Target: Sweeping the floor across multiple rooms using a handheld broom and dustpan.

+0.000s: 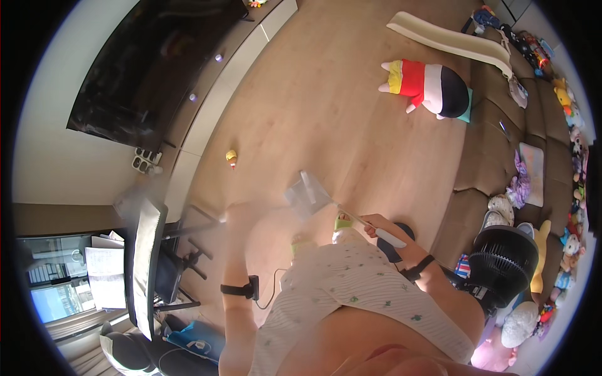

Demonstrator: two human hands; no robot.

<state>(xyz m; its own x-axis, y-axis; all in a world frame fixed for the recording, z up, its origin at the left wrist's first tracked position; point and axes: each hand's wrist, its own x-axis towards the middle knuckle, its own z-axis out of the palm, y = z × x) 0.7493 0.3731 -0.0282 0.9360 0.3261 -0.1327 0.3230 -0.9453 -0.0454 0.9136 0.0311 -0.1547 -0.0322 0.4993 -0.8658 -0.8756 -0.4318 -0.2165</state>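
Note:
My right hand [375,224] is closed around the thin shaft of a long-handled tool [308,193]. This has a white grip and a pale, see-through, roughly rectangular head with a white bar. Its head is over the wooden floor, in front of my feet in green slippers; I cannot tell whether it touches the floor. Farther left, my left hand [239,211] is stretched forward, hazy and blurred, near the frame of a black stand. Its fingers and anything in them cannot be made out. A small yellow toy [231,159] lies on the floor beyond it.
A long brown sofa [489,122] with many plush toys runs along the right. Before it lie a large plush figure [423,89] and a cream slide [447,40]. A black fan [503,265] stands close at my right. At left are a TV cabinet [193,152] and a desk [146,263].

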